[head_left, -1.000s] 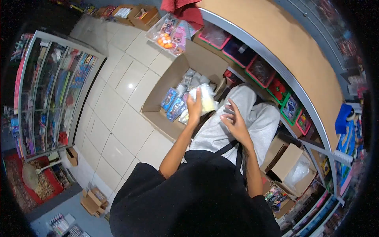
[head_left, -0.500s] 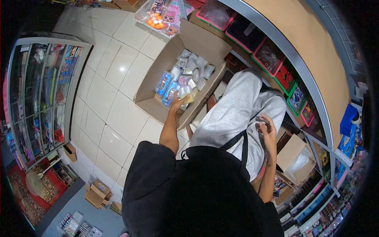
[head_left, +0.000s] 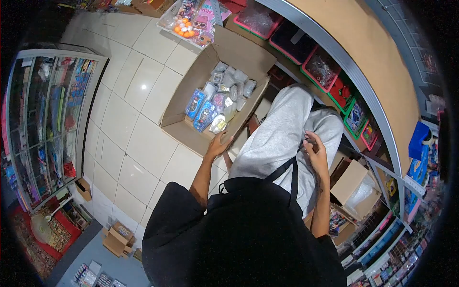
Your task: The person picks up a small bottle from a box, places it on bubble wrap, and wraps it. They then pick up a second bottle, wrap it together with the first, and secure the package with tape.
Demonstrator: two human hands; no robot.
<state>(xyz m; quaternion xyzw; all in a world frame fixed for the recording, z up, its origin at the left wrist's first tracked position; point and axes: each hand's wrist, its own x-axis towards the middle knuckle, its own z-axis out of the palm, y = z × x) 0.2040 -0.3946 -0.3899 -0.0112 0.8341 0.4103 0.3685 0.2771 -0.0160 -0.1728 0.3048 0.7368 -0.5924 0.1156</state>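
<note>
- Nearest to us, the right hand [head_left: 315, 153] rests on the grey trousers [head_left: 279, 136] at the knee. Its fingers are clenched around a small object [head_left: 310, 140] that is too tiny and dark for us to identify.
- On the left, the left hand [head_left: 219, 143] lies on the near rim of the cardboard box [head_left: 184, 128], fingers slack and holding nothing.
- We count two hands, and only the right one has anything in it.
- Just beyond the left fingertips a pale yellowish packet [head_left: 219, 124] lies inside the box, near the hand but not touching it.
- Further into the box are two blue blister packs [head_left: 200, 109], side by side against the left wall.
- Behind them is a heap of clear packets [head_left: 234, 83]. They overlap, so we cannot get a fair count.
- We see one large box, flaps open, standing on the white tiled floor [head_left: 136, 115].
- To the right, by the knee, a smaller carton [head_left: 351, 184] is partly hidden by the leg.
- Far right, baskets [head_left: 318, 69] run in a row under the long shelf [head_left: 354, 52]. We can count six, though their contents are a blur.
- Far left is one glass display cabinet [head_left: 50, 119], its stock too small to read.
- At the far top edge a toy pack with orange balls [head_left: 186, 24] is cut off by the frame.
</note>
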